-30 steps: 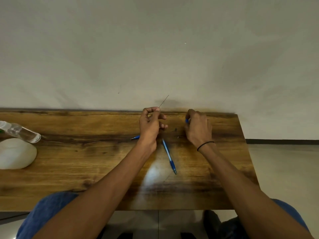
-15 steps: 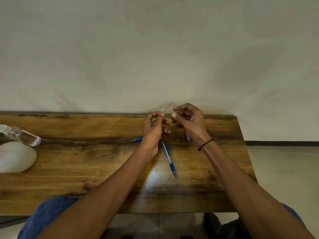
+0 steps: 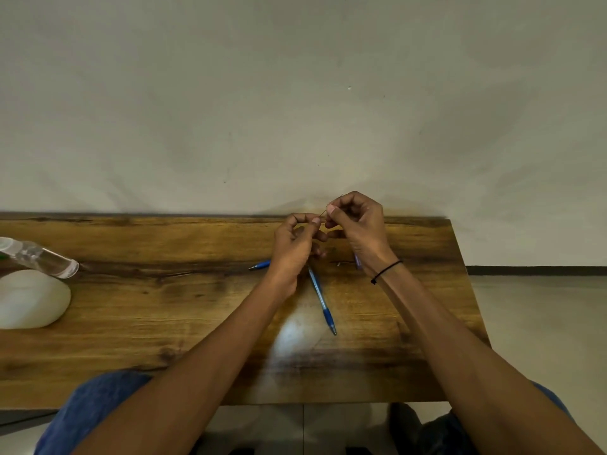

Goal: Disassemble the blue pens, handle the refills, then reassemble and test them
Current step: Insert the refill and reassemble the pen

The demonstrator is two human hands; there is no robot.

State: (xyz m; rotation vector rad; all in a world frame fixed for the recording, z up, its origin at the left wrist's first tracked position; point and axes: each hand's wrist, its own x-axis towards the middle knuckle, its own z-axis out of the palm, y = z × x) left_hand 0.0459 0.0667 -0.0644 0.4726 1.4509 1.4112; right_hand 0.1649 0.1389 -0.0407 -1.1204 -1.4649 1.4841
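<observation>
Wooden surface (image 3: pixel 138 310) against a plain wall, clear bottle (image 3: pixel 42 257) lying far left. Both hands, left (image 3: pixel 294 247) and right (image 3: pixel 359 224), pinch a thin refill (image 3: pixel 323 213) together; blue pen (image 3: pixel 322 302) lies below them

Showing two hands — left hand (image 3: pixel 295 247) and right hand (image 3: pixel 359 224) — pinching one thin refill (image 3: pixel 323 214) between them. Lying on the one wooden counter (image 3: pixel 164 307): one whole blue pen (image 3: pixel 321 298), one blue pen piece (image 3: pixel 259 265) poking out leftward, one clear bottle (image 3: pixel 42 258), one white rounded object (image 3: pixel 31 298).
</observation>
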